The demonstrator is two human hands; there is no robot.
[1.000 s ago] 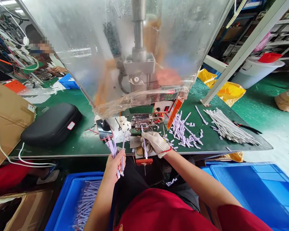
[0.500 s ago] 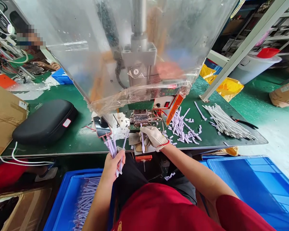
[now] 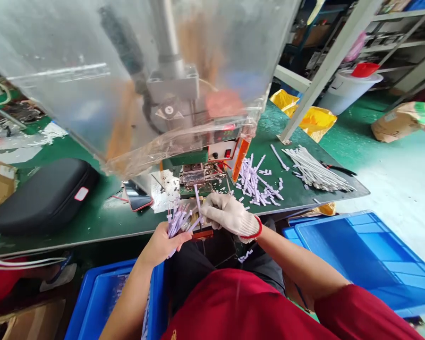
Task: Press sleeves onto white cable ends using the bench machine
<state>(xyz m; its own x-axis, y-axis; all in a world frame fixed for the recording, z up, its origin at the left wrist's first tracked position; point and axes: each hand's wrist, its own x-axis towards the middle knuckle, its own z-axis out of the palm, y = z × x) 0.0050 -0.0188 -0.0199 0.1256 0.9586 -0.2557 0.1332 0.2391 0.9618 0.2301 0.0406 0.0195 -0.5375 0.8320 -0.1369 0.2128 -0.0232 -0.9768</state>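
The left grip [image 3: 165, 246] clasps lilac strips [image 3: 178, 221]; just beside it, I cannot tell whether the gloved right grip [image 3: 231, 215] pinches one; a metal fixture [image 3: 193, 177] sits ahead.

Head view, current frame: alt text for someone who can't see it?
A bare left hand holds a bunch of lilac strips; the gloved right hand is at another strip before a metal fixture. To their right, a lilac pile and pale rods lie on the green table.
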